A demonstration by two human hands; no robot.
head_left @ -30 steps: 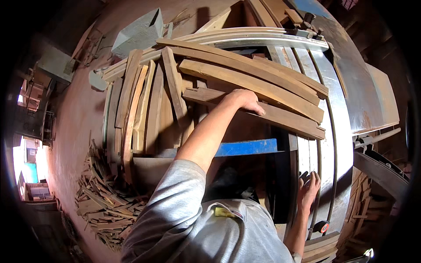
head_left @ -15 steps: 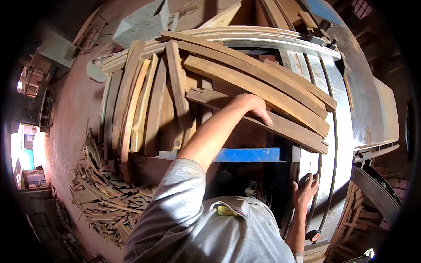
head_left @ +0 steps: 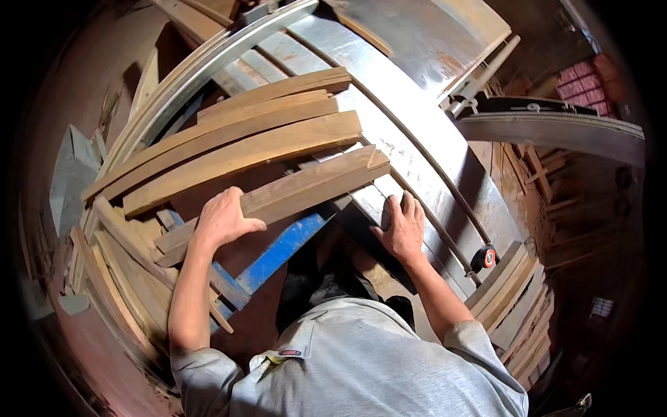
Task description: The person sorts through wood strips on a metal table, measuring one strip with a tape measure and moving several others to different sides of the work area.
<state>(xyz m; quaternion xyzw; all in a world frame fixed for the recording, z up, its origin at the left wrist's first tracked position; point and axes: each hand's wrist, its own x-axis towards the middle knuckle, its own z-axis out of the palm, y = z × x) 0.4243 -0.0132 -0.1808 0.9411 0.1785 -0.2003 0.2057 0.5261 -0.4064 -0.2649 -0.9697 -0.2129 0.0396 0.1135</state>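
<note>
A brown wooden plank (head_left: pixel 313 184) lies slantwise in front of me, its right end over the slotted metal table (head_left: pixel 451 174). My left hand (head_left: pixel 226 219) is closed around it toward its left end, thumb on the near side and fingertips at the far edge. My right hand (head_left: pixel 403 226) rests on the metal table near the plank's right end, fingers stretched and a little apart, holding nothing. Just beyond the plank lies a lighter, thicker board (head_left: pixel 250 160), with several more boards stacked behind it.
A blue metal bar (head_left: pixel 281 254) runs below the plank. Several wooden strips (head_left: pixel 114 278) stand at the left. A black and orange tape measure (head_left: pixel 484 258) sits at the table's right, beside a stack of boards (head_left: pixel 511 295). A metal rail (head_left: pixel 208 59) crosses the far side.
My view has turned to the right. My left hand has shifted toward the plank's left end. My right hand has come closer to the plank's right end.
</note>
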